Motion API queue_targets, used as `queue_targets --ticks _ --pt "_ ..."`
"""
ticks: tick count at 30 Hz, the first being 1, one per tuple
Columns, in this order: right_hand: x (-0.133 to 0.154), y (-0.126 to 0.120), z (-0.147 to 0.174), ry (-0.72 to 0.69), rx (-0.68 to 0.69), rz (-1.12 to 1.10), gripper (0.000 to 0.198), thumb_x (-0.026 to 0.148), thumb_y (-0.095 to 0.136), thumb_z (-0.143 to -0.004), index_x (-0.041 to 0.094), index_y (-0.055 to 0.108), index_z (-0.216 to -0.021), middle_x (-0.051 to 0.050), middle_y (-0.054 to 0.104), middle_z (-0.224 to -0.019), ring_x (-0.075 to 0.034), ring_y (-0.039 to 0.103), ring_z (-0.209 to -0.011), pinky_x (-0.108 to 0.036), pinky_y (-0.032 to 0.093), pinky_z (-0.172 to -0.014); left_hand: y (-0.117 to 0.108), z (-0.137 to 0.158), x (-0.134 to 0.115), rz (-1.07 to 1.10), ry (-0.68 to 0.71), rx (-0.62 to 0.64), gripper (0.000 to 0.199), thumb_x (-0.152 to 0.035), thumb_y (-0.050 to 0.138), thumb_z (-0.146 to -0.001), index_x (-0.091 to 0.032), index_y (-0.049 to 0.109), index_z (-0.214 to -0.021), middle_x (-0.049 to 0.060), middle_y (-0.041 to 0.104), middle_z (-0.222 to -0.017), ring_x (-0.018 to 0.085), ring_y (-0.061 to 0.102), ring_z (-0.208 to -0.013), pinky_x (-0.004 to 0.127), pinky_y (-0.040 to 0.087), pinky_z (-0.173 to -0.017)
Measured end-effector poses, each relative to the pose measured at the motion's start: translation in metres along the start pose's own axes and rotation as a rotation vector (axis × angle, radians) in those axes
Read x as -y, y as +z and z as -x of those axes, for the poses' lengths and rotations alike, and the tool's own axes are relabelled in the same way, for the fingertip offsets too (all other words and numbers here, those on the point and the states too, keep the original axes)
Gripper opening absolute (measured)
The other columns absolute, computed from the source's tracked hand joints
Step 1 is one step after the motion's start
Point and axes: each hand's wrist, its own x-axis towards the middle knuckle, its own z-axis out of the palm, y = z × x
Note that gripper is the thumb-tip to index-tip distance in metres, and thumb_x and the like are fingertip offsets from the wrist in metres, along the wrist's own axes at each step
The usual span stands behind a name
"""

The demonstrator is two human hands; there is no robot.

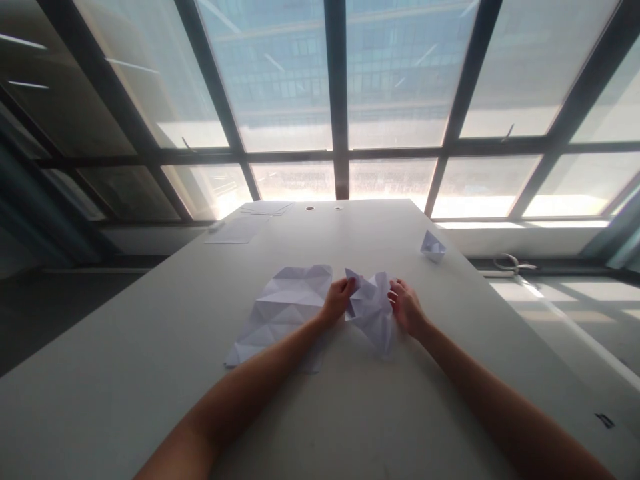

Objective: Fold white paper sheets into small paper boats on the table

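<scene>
A partly folded sheet of white paper [371, 305], full of creases, is held up just above the table. My left hand [339, 297] pinches its left edge between thumb and fingers. At its right edge is my right hand [406, 305], with curled fingers a little apart and turned toward the paper; whether they touch it is hard to make out. A second creased sheet [285, 303] lies spread on the table to the left, partly covered by my left forearm.
The white table [165, 347] stretches toward tall windows. A small folded paper boat [433, 247] sits near its right edge. Flat sheets of paper [235, 230] lie at the far left. Two round holes [310, 209] show at the far end. A coiled cable [510, 263] lies beyond the right edge.
</scene>
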Motion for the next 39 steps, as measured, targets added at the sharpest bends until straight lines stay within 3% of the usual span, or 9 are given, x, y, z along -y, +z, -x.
queue_targets --ticks 3,6,11,15,19,24,30,35,39 --pt "0.004 0.003 0.006 0.061 0.088 0.027 0.038 0.038 0.068 -0.074 0.02 0.064 -0.107 -0.009 0.071 -0.102 -0.021 0.067 -0.081 -0.029 0.051 -0.065 -0.001 -0.002 0.003 -0.082 0.069 -0.1 0.045 -0.058 0.067 -0.075 -0.014 0.061 -0.064 0.0 0.053 -0.059 0.014 0.052 -0.064 0.022 0.033 -0.051" --pt "0.007 0.007 0.011 0.052 0.138 0.103 0.036 0.036 0.072 -0.07 0.016 0.07 -0.099 -0.008 0.073 -0.095 -0.021 0.066 -0.078 -0.029 0.05 -0.066 -0.002 -0.003 0.004 -0.146 0.102 -0.142 0.047 -0.058 0.069 -0.073 -0.014 0.059 -0.059 -0.001 0.051 -0.054 0.015 0.052 -0.062 0.022 0.031 -0.049" --pt "0.005 0.01 0.015 0.056 0.138 0.152 0.03 0.04 0.075 -0.067 0.013 0.072 -0.08 -0.005 0.071 -0.073 -0.017 0.061 -0.06 -0.026 0.045 -0.055 -0.004 -0.004 0.005 -0.131 0.158 -0.114 0.048 -0.057 0.073 -0.071 -0.012 0.073 -0.088 0.006 0.069 -0.077 0.02 0.061 -0.075 0.025 0.045 -0.059" --pt "0.001 0.008 0.013 0.141 0.041 0.09 0.032 0.044 0.077 -0.065 0.013 0.07 -0.07 -0.006 0.069 -0.065 -0.017 0.059 -0.053 -0.028 0.044 -0.049 -0.006 -0.006 0.012 -0.013 0.1 -0.068 0.053 -0.059 0.076 -0.067 -0.011 0.072 -0.087 0.006 0.068 -0.075 0.017 0.061 -0.067 0.025 0.046 -0.058" --pt "-0.002 0.006 0.011 0.118 0.016 0.033 0.035 0.047 0.077 -0.064 0.014 0.069 -0.071 -0.006 0.068 -0.065 -0.017 0.058 -0.051 -0.027 0.044 -0.048 -0.007 -0.011 0.019 0.129 0.039 -0.065 0.057 -0.067 0.07 -0.071 -0.011 0.068 -0.08 0.004 0.065 -0.071 0.015 0.059 -0.063 0.024 0.044 -0.056" --pt "-0.009 0.002 0.007 0.06 0.042 0.09 0.04 0.053 0.075 -0.067 0.014 0.068 -0.073 -0.006 0.068 -0.065 -0.017 0.057 -0.053 -0.028 0.044 -0.049 -0.007 -0.015 0.017 0.301 -0.032 -0.087 0.057 -0.066 0.07 -0.072 -0.015 0.068 -0.095 0.007 0.07 -0.083 0.019 0.066 -0.076 0.027 0.051 -0.065" --pt "-0.012 -0.003 0.001 0.063 0.058 -0.024 0.041 0.052 0.077 -0.066 0.014 0.07 -0.08 -0.007 0.07 -0.074 -0.017 0.059 -0.057 -0.028 0.047 -0.055 -0.013 -0.02 0.013 0.447 -0.134 -0.107 0.05 -0.06 0.06 -0.086 -0.017 0.064 -0.113 0.009 0.072 -0.093 0.023 0.068 -0.091 0.03 0.054 -0.073" --pt "-0.012 -0.011 -0.007 -0.087 -0.123 0.101 0.043 0.056 0.07 -0.07 0.013 0.067 -0.071 -0.002 0.062 -0.06 -0.014 0.05 -0.05 -0.026 0.039 -0.049 -0.013 -0.012 0.008 0.494 -0.121 0.086 0.053 -0.054 0.07 -0.082 -0.019 0.058 -0.121 0.01 0.068 -0.11 0.021 0.067 -0.092 0.03 0.055 -0.076" --pt "-0.011 -0.02 -0.011 -0.28 -0.292 0.35 0.044 0.055 0.063 -0.077 0.012 0.065 -0.065 0.001 0.052 -0.052 -0.011 0.04 -0.048 -0.023 0.03 -0.044 -0.009 -0.003 0.008 0.425 -0.233 0.332 0.051 -0.037 0.081 -0.075 -0.017 0.06 -0.118 0.011 0.068 -0.107 0.02 0.068 -0.086 0.033 0.055 -0.079"
